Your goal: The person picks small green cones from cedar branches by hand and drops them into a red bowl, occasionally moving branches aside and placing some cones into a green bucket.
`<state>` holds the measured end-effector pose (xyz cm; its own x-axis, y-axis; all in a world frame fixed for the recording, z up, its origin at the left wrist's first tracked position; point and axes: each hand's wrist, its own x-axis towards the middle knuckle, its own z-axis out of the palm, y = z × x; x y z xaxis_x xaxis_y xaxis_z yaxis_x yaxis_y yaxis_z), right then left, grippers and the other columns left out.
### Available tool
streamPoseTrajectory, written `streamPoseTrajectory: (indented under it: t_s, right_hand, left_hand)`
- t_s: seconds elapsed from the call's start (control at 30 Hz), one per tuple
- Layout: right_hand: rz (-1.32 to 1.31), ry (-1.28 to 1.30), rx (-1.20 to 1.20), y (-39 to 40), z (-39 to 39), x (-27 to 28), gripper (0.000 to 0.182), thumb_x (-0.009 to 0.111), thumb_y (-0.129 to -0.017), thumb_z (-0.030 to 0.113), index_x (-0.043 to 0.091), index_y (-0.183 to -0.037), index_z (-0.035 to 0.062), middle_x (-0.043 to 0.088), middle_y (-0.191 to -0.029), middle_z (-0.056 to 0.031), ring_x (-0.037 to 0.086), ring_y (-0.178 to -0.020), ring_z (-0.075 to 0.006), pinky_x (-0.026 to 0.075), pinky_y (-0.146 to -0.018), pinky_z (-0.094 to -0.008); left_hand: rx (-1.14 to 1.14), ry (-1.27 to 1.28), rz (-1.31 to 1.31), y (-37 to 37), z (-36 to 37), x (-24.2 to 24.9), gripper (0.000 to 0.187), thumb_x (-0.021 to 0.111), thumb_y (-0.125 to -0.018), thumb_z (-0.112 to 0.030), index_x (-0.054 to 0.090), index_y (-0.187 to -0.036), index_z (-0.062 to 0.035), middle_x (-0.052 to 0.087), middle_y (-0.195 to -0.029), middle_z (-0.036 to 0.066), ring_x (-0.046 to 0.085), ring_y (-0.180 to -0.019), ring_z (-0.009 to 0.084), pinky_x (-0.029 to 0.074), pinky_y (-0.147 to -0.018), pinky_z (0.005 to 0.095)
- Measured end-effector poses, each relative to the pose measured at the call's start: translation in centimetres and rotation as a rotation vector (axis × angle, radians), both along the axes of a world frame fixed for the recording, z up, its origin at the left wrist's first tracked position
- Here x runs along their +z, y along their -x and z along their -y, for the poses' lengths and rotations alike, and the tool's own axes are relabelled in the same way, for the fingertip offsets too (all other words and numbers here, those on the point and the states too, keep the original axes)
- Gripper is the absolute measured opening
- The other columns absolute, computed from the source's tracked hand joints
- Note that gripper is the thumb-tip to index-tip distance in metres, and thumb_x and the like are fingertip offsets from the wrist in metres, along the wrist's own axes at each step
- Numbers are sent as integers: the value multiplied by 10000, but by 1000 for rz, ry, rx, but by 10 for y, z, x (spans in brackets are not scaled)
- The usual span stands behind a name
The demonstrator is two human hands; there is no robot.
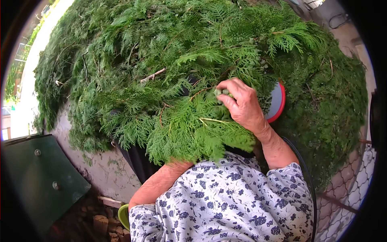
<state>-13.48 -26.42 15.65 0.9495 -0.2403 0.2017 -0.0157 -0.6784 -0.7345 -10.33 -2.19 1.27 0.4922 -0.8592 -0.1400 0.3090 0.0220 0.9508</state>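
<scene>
At the centre of the frame, the right hand (242,101) has its thumb and forefinger drawn together in a pinch around a small cluster of green cones (222,92). The left forearm (161,179) runs in beneath a conifer sprig (189,135) lying over the lap; its hand is hidden by the foliage, so I cannot tell how those fingers stand or whether they grip anything.

Just right of the right hand, a red-rimmed basin (282,104) shows partly past the wrist, with what look like more cones inside. Cut branches (169,32) heap across the upper frame, with a bare twig (153,75) left of centre.

For cones like these, a pinch close to the stalk should part them more cleanly than a pull on the tips. The sprig looks springy, so steadying its woody stem near the pinch would probably limit whipping and stray leaf bits.
</scene>
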Motion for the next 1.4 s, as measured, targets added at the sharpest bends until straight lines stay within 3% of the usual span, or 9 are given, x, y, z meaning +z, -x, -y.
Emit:
streamPoseTrajectory:
  t_s: [0.4,0.57,0.83,1.0,1.07,1.13,1.2,1.27,1.4]
  right_hand:
    - [-1,-178,143,42,-74,-23,204,643,-777,78,540,-946,28,591,-833,-112,618,-727,-260,494,-628,-325]
    - [-49,-355,202,49,-73,-22,205,633,-786,72,527,-952,18,592,-856,-131,615,-754,-284,501,-632,-333]
    - [-19,-363,112,49,-69,-44,234,678,-753,98,563,-951,53,612,-841,-90,626,-728,-212,501,-630,-291]
    - [-127,-509,205,41,-54,-58,211,664,-776,148,585,-942,44,618,-772,-69,626,-726,-162,482,-635,-267]
    - [-139,-550,210,39,-52,-58,206,668,-775,150,596,-937,45,620,-755,-54,604,-686,-127,467,-615,-258]
    - [-253,-526,283,35,-48,-52,225,655,-786,209,595,-933,50,626,-789,-83,597,-665,-155,467,-621,-279]
    - [-283,-556,277,35,-49,-55,233,658,-782,214,598,-937,51,624,-773,-78,572,-625,-143,457,-600,-279]
    - [-312,-593,320,33,-49,-53,242,657,-780,216,596,-943,48,624,-772,-78,558,-607,-130,453,-588,-278]
    - [-276,-592,364,31,-53,-63,245,655,-780,213,595,-947,45,631,-791,-88,587,-649,-158,466,-616,-287]
  left_hand:
    - [-49,-42,34,6,-8,11,319,617,-837,-168,538,-1129,-67,560,-1060,39,525,-961,154,445,-832,314]
    - [92,-137,-393,10,-3,43,375,653,-816,-151,530,-1156,-54,557,-1106,42,520,-991,143,441,-863,296]
    - [79,-250,36,6,-21,49,466,720,-749,-110,523,-1169,-64,556,-1101,31,517,-980,131,435,-866,283]
    - [156,-254,-186,8,-32,55,434,671,-767,-86,512,-1171,-63,577,-1080,73,553,-939,182,458,-833,310]
    - [-649,-710,916,-9,-39,72,383,621,-739,-28,545,-1113,-63,598,-997,144,574,-899,247,470,-796,332]
    - [-539,-473,1504,-11,-34,136,286,587,-689,8,615,-966,-57,607,-801,176,595,-734,286,496,-664,336]
    - [-624,-478,834,-33,-33,186,159,590,-681,4,649,-823,-38,615,-674,140,605,-598,265,498,-542,325]
    - [-297,52,644,-46,-22,221,106,600,-678,3,649,-769,-17,623,-634,116,606,-520,238,477,-459,303]
    - [45,-86,907,-59,39,207,110,597,-739,4,630,-844,8,647,-771,100,630,-631,210,482,-540,294]
